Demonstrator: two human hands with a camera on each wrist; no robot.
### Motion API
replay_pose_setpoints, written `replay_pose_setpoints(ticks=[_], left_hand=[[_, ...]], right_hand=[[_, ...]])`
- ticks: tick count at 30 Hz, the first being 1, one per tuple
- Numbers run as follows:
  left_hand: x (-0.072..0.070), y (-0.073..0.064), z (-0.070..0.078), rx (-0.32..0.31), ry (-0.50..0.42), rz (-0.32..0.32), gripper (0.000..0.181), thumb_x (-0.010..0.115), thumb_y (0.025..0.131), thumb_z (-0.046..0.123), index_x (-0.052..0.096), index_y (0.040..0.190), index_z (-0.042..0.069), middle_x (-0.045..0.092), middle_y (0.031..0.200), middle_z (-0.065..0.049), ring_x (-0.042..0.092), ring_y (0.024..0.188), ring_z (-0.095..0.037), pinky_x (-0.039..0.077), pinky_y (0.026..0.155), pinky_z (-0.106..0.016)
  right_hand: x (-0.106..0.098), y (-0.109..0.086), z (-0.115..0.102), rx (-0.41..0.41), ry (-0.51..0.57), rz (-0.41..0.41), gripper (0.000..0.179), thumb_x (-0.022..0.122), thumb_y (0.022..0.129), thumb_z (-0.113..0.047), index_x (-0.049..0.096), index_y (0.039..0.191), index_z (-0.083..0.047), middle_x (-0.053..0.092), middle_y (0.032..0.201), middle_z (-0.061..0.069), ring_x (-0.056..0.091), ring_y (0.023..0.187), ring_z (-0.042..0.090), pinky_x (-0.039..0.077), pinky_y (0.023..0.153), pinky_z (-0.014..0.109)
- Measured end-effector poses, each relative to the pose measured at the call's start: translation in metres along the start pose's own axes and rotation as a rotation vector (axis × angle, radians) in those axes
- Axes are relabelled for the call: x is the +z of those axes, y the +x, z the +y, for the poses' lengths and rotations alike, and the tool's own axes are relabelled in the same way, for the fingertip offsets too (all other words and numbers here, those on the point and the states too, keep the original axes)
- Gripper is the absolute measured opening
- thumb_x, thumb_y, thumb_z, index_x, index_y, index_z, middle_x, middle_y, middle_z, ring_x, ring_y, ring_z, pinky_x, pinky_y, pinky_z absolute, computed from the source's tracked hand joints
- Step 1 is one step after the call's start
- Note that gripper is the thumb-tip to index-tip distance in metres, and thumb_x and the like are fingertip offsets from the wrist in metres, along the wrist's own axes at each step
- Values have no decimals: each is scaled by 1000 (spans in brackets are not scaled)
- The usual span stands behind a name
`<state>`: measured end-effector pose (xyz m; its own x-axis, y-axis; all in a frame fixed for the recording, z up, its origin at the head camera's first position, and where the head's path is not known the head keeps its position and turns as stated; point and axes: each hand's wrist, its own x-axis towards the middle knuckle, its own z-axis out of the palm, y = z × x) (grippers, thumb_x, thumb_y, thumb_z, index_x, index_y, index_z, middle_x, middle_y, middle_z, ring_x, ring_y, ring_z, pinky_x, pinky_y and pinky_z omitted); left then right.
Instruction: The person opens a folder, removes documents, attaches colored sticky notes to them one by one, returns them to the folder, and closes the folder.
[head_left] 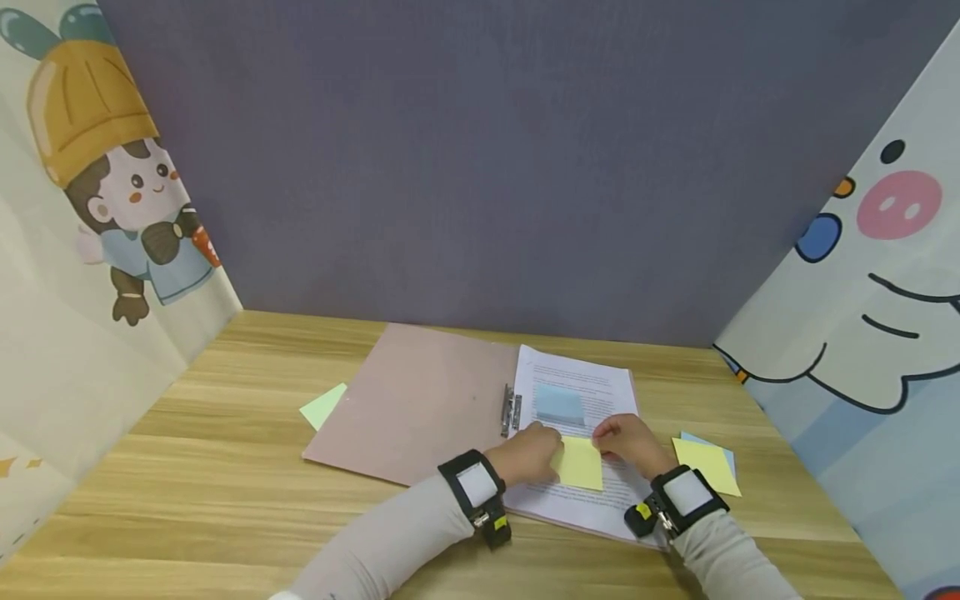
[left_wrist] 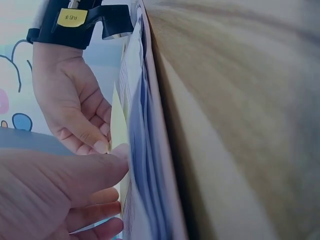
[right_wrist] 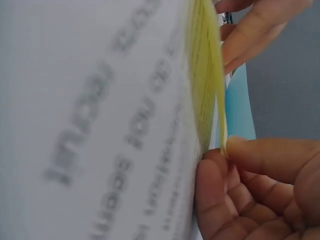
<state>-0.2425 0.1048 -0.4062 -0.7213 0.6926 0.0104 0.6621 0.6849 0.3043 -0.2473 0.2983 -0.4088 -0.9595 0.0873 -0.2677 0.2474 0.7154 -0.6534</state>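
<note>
A yellow sticky note point(head_left: 582, 468) is held just over the printed pages point(head_left: 609, 385) of an open pink folder point(head_left: 431, 400). My right hand point(head_left: 637, 443) pinches its upper right corner between thumb and index finger, clearest in the right wrist view. At its left edge my left hand point(head_left: 527, 455) holds the note, with the left thumb point(left_wrist: 102, 172) against it in the left wrist view. The note stands partly off the paper, leaving a gap in the right wrist view. Above it, a blue sticky note point(head_left: 558, 403) lies on the page.
To the right on the wooden table point(head_left: 247, 467) lies a loose yellow note point(head_left: 708, 465) over a blue one point(head_left: 729, 457). A green note point(head_left: 324, 406) sticks out at the folder's left edge. A metal clip point(head_left: 512, 410) runs along the folder's spine. A grey panel point(head_left: 465, 167) stands behind.
</note>
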Motion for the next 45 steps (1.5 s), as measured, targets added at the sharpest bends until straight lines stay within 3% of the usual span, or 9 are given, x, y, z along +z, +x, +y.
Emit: replay_pose_setpoints(ticks=[6, 11, 17, 24, 27, 30, 33, 36, 45], left_hand=[[0, 0, 2, -26, 72, -45, 34, 74, 74, 29, 68, 102, 11, 57, 125, -1, 52, 107, -19, 45, 88, -26], [0, 2, 3, -47, 94, -55, 35, 72, 76, 30, 67, 106, 12, 55, 129, -1, 52, 114, -19, 45, 94, -30], [2, 3, 5, -19, 127, -66, 35, 70, 77, 28, 66, 109, 12, 54, 130, -2, 47, 124, -18, 39, 102, -30], [7, 1, 5, 44, 215, -91, 33, 65, 82, 29, 65, 110, 12, 52, 132, -3, 43, 128, -17, 35, 106, -29], [10, 1, 4, 66, 239, -84, 30, 63, 84, 28, 66, 109, 13, 51, 133, -3, 40, 130, -16, 33, 107, -32], [10, 0, 5, 81, 253, -84, 30, 63, 84, 28, 66, 110, 13, 52, 133, -3, 40, 130, -15, 34, 106, -33], [8, 0, 6, 90, 272, -89, 32, 64, 83, 28, 65, 111, 13, 52, 132, -2, 41, 129, -14, 35, 105, -32], [5, -2, 7, 95, 280, -93, 29, 64, 83, 28, 67, 108, 12, 52, 132, -2, 42, 128, -14, 36, 105, -31], [-5, -7, 11, 124, 315, -90, 22, 66, 82, 27, 70, 98, 13, 54, 129, -2, 44, 127, -15, 35, 105, -30]], right_hand=[[0, -10, -13, -87, -196, 2, 19, 64, 81, -7, 66, 98, 1, 62, 94, 12, 55, 81, 20, 48, 71, 34], [2, -17, -25, -196, -359, -15, 24, 65, 81, -8, 65, 100, 5, 63, 98, 16, 56, 87, 25, 47, 79, 44], [9, -23, -31, -249, -473, -53, 31, 68, 80, -13, 63, 101, 10, 64, 99, 21, 57, 96, 34, 45, 87, 48], [20, -26, -26, -311, -622, -60, 23, 70, 78, -18, 64, 83, 4, 54, 73, 8, 45, 71, 21, 39, 66, 36], [25, -27, -22, -323, -678, -50, 31, 69, 79, -21, 64, 90, 8, 57, 84, 16, 51, 80, 28, 44, 73, 42], [27, -29, -21, -368, -698, -67, 43, 66, 81, -18, 58, 106, 16, 55, 109, 33, 51, 103, 45, 41, 90, 53], [28, -31, -19, -435, -695, -99, 48, 61, 85, -14, 48, 118, 19, 43, 126, 39, 39, 121, 50, 31, 102, 56], [28, -35, -20, -488, -667, -130, 46, 57, 87, -9, 45, 121, 20, 41, 128, 38, 37, 123, 49, 29, 103, 55], [28, -45, -28, -520, -611, -170, 42, 47, 92, -4, 40, 128, 16, 37, 135, 34, 37, 126, 45, 32, 102, 53]])
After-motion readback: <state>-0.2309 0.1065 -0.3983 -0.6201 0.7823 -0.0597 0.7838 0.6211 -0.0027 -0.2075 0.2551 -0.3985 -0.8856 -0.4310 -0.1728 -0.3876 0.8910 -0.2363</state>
